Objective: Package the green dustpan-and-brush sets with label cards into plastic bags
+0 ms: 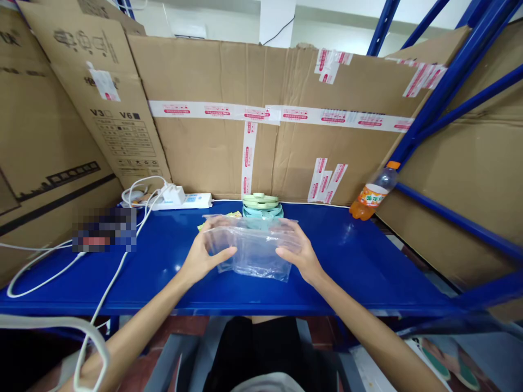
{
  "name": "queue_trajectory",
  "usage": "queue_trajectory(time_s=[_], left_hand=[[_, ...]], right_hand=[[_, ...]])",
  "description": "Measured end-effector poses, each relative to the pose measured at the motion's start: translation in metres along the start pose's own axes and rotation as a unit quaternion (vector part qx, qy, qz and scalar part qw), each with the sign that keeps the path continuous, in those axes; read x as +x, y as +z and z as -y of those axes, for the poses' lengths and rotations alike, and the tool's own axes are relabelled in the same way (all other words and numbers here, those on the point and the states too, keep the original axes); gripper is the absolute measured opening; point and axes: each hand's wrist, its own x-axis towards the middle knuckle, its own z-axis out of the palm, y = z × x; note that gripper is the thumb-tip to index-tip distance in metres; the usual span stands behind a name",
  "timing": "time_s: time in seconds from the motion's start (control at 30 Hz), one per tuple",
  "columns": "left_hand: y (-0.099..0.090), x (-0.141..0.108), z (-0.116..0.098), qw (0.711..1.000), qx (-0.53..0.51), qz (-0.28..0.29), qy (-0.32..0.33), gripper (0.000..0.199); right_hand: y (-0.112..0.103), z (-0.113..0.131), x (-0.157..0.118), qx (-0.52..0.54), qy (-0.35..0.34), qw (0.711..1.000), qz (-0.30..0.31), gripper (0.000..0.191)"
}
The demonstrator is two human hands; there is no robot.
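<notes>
A clear plastic bag point(257, 256) is stretched between my two hands above the front middle of the blue table. My left hand point(208, 250) grips its left side, the thumb on the near face and the fingers behind. On the right side my right hand point(300, 253) holds it the same way. Through the film no contents can be made out. Just behind the bag stands a stack of pale green and light blue round items point(262, 206), its lower part hidden by the bag. Part of a yellow packet point(233, 215) shows beside my left fingers.
On the blue table point(351, 272), an orange drink bottle point(373, 191) leans at the back right against the blue rack. A white power strip point(183, 200) with cables lies back left, near a blurred-out object point(104, 230). Cardboard walls point(204, 147) enclose the back and sides.
</notes>
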Motion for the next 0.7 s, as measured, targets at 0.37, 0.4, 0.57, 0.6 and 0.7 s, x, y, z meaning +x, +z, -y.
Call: queue_trajectory(time_s=[0.37, 0.4, 0.57, 0.6, 0.7], left_hand=[[0.015, -0.001, 0.008, 0.995, -0.016, -0.030, -0.092, 0.059], [0.016, 0.001, 0.007, 0.994, -0.024, -0.041, -0.102, 0.060], [0.017, -0.006, -0.012, 0.981, -0.072, -0.058, -0.170, 0.070], [0.016, -0.010, -0.015, 0.980, -0.080, -0.056, -0.173, 0.074], [0.008, -0.024, -0.018, 0.971, -0.105, -0.068, -0.202, 0.091]], right_hand=[[0.012, -0.016, 0.003, -0.009, 0.029, 0.996, -0.084, 0.050], [0.013, -0.015, 0.004, -0.006, 0.034, 0.995, -0.094, 0.051], [0.019, -0.005, 0.000, -0.023, 0.079, 0.991, -0.109, 0.072], [0.020, -0.003, -0.002, -0.034, 0.084, 0.991, -0.099, 0.078], [0.023, 0.001, -0.010, -0.082, 0.100, 0.990, -0.057, 0.099]])
